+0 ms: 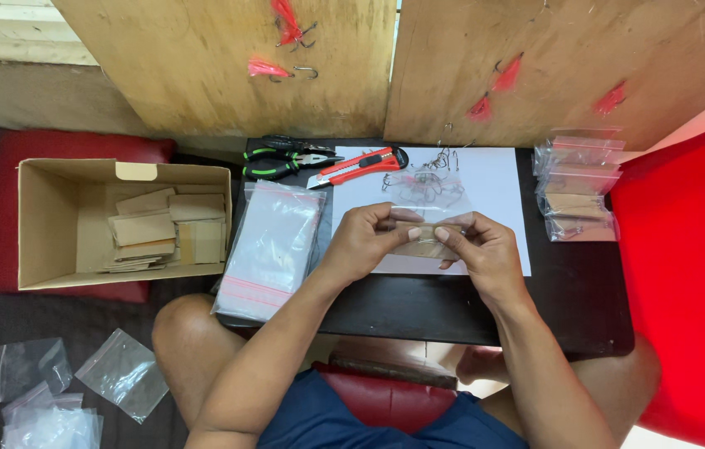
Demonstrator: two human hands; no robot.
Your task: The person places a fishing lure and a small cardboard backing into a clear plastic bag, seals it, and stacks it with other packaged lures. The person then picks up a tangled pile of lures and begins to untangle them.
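Note:
My left hand (366, 239) and my right hand (483, 254) meet above the white sheet (494, 179) on the small black table (568, 299). Together they pinch a clear plastic zip bag (429, 218) along its top edge. A small brown cardboard piece (421, 246) shows inside the bag, between my thumbs. Several metal fish hooks (438, 160) lie on the sheet just beyond the bag.
A stack of clear zip bags (273, 249) lies left of my hands. A red utility knife (358, 166) and green-handled pliers (286, 162) sit behind. A cardboard box (44, 224) holds brown cards. Filled bags (578, 179) are stacked right. Plywood boards (227, 66) with pink lures stand behind.

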